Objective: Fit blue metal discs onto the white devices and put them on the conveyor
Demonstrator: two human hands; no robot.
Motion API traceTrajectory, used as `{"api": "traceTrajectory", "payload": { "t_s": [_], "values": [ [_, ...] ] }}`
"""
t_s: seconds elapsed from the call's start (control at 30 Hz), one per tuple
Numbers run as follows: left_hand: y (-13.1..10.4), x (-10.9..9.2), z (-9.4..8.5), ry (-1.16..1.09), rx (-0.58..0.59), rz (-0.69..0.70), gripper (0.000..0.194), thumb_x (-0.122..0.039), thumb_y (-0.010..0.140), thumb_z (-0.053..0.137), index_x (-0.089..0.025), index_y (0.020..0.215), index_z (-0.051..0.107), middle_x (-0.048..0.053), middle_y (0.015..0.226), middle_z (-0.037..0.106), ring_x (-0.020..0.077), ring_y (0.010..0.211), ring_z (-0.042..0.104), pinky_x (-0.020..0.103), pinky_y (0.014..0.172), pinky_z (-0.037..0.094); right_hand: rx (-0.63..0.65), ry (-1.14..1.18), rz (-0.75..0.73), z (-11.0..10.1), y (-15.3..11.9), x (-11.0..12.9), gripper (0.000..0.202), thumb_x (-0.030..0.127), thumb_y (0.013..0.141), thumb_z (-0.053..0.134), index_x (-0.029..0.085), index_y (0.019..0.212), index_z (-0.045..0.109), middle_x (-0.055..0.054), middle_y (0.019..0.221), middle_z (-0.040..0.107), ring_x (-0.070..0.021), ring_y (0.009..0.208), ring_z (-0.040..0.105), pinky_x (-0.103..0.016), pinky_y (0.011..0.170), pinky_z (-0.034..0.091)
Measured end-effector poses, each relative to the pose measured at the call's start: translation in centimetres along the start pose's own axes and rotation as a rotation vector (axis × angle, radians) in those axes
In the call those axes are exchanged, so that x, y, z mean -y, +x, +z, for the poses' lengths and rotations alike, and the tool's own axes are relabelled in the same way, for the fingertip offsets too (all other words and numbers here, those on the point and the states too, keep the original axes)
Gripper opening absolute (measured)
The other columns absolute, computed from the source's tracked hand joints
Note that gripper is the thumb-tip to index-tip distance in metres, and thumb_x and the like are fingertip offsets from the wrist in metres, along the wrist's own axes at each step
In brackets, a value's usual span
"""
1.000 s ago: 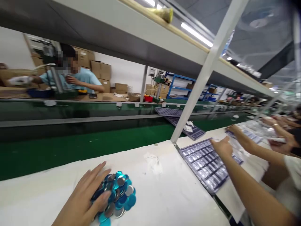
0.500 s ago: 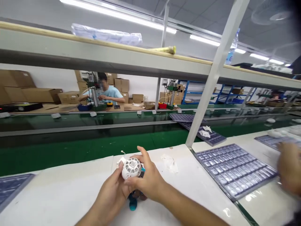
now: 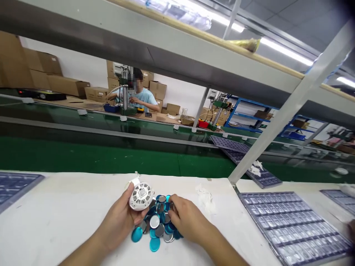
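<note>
A white round plastic housing (image 3: 141, 197) with a spoked, vented face and a small square centre rests in my left hand (image 3: 119, 218). My fingers and thumb are wrapped round its side, and the vented face is turned up. Beside it on the white table lies a loose pile of small round discs (image 3: 154, 221), some blue, some silvery. My right hand (image 3: 188, 220) is at the right side of this pile, its thumb and fingers closed around a disc at the edge. The fingertips are partly hidden among the discs.
Clear-pocketed trays (image 3: 294, 225) lie to the right, with another tray (image 3: 16, 186) at the left edge. A crumpled plastic bag (image 3: 205, 197) lies behind my right hand. Beyond runs a green conveyor (image 3: 83, 155). A slanted post (image 3: 277, 129) supports the overhead shelf. A co-worker (image 3: 144, 98) sits across.
My right hand has left the white housing and moved down to the disc pile. The left hand keeps the housing, now farther left, uncovering the discs. The view has tilted.
</note>
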State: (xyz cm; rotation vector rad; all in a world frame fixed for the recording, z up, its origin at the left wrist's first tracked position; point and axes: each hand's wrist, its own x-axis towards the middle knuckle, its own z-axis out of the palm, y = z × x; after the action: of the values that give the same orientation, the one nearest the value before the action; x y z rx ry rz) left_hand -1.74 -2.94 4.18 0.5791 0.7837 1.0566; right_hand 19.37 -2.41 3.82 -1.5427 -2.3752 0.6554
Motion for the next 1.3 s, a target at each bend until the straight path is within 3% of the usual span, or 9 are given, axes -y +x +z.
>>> {"api": "traceTrajectory", "payload": {
  "t_s": [0.2,0.33,0.47,0.6,0.67,0.77,0.87,1.1,1.3],
  "values": [
    [-0.3,0.7,0.5,0.06,0.013,0.068,0.048,-0.058,0.093,0.048,-0.022,0.124,0.052,-0.001,0.059,0.061,0.0115,0.046,0.04,0.022,0.049,0.039,0.028,-0.011,0.0,-0.6,-0.4,-0.9,0.009,0.015,0.088,0.047,0.021,0.092,0.053,-0.007,0.095,0.067,-0.0234,0.084,0.062,-0.029,0.069,0.039],
    [-0.5,0.9,0.7,0.112,0.04,0.049,0.055,-0.06,0.093,0.045,-0.02,0.13,0.047,-0.001,0.057,0.061,0.0118,0.045,0.041,0.025,0.051,0.04,0.037,-0.019,0.046,-0.6,-0.3,-1.0,0.009,0.015,0.09,0.044,0.021,0.091,0.051,-0.007,0.091,0.067,-0.0225,0.08,0.062,-0.028,0.065,0.037],
    [-0.7,1.1,0.8,0.145,0.079,0.065,0.057,-0.061,0.094,0.043,-0.019,0.132,0.044,-0.001,0.056,0.06,0.0118,0.045,0.041,0.026,0.052,0.038,-0.04,-0.012,0.128,-0.5,0.3,-1.2,0.015,0.006,0.08,0.046,0.021,0.081,0.048,-0.003,0.072,0.062,-0.0188,0.063,0.057,-0.025,0.055,0.031],
    [-0.8,1.1,0.9,0.16,0.079,0.068,0.057,-0.061,0.093,0.045,-0.021,0.134,0.043,-0.001,0.061,0.062,0.0124,0.047,0.045,0.024,0.051,0.036,-0.141,0.0,0.176,-1.1,0.6,-2.0,0.02,0.003,0.075,0.044,0.022,0.079,0.047,0.002,0.063,0.055,-0.0172,0.06,0.052,-0.026,0.056,0.031],
    [-0.9,1.2,0.9,0.175,0.079,0.064,0.057,-0.061,0.093,0.046,-0.021,0.133,0.044,-0.001,0.061,0.061,0.0126,0.047,0.045,0.025,0.05,0.036,-0.211,0.127,0.158,-1.5,0.4,-2.4,0.017,0.006,0.078,0.047,0.022,0.081,0.05,0.004,0.06,0.05,-0.0158,0.057,0.05,-0.025,0.055,0.033],
    [-1.0,1.5,0.8,0.21,0.062,0.059,0.059,-0.062,0.091,0.049,-0.022,0.133,0.045,0.0,0.068,0.062,0.0134,0.051,0.048,0.025,0.05,0.038,-0.336,0.623,0.035,-1.6,-0.8,-2.3,0.005,0.02,0.083,0.057,0.023,0.085,0.054,0.005,0.061,0.052,-0.0139,0.052,0.052,-0.025,0.052,0.039],
    [-1.2,1.9,1.1,0.227,0.029,0.073,0.059,-0.062,0.09,0.052,-0.022,0.133,0.046,0.0,0.072,0.061,0.0154,0.058,0.052,0.026,0.052,0.042,-0.376,0.997,-0.105,-0.9,-2.3,-1.0,0.015,0.035,0.085,0.067,0.022,0.089,0.059,0.004,0.062,0.058,-0.0149,0.049,0.059,-0.026,0.047,0.046],
    [-1.7,2.2,1.9,0.18,0.041,0.043,0.066,-0.065,0.088,0.051,-0.023,0.139,0.039,0.002,0.075,0.065,0.0203,0.062,0.061,0.03,0.054,0.049,-0.341,1.045,-0.041,-0.1,-3.0,1.2,0.024,0.039,0.083,0.074,0.021,0.098,0.071,-0.003,0.068,0.071,-0.0204,0.061,0.071,-0.029,0.057,0.058],
    [-1.9,2.5,2.4,0.301,-0.034,0.099,0.063,-0.064,0.088,0.052,-0.024,0.137,0.044,0.001,0.07,0.066,0.0182,0.055,0.058,0.03,0.053,0.05,-0.367,1.018,-0.207,1.0,-2.9,1.0,0.01,0.027,0.086,0.069,0.024,0.095,0.073,-0.003,0.07,0.073,-0.0192,0.053,0.071,-0.027,0.048,0.058]
  ]
}}
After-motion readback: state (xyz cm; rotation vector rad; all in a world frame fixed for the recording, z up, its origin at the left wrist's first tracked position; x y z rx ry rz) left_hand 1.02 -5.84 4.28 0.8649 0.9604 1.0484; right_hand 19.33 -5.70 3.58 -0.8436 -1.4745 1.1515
